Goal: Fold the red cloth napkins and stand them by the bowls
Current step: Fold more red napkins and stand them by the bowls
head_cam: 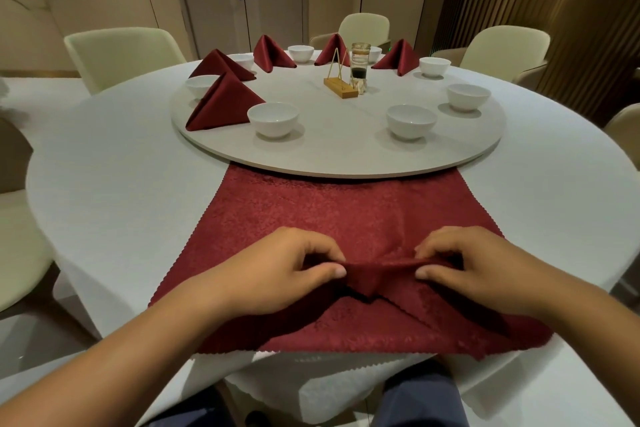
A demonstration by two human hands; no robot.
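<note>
View from the head cam, looking down at a round table (104, 184) w/ a white cloth. A flat red napkin (346, 211) lies spread right in front of the person. Its near edge hangs just over the table edge and its far edge meets the rim of a big turntable (346, 163); can't tell if it's tucked under.

Both hands sit on the napkin's near-middle. The left hand (291, 270) and right hand (467, 267) each pinch a raised ridge of cloth between thumb and curled fingers, w/ a short stretch of ridge between them.

On the turntable, 5 folded napkins (225, 102) stand as red tents, each beside a white bowl (273, 118), on the left side and round the back. At least 2 bowls on the near right have none. A glass jar (360, 62) and a wooden stand (341, 83) sit approx. mid-turntable.

Likely step: starting fold no. 6.

Risks, as I judge them:
- The 2 pinches pull unevenly, so the crease runs crooked and the tent won't stand.
- Cloth slips from the fingertips and the ridge collapses.
- If the far edge is caught under the turntable, a tug could snag it.
- The overhang could drag the napkin off the table.
</note>
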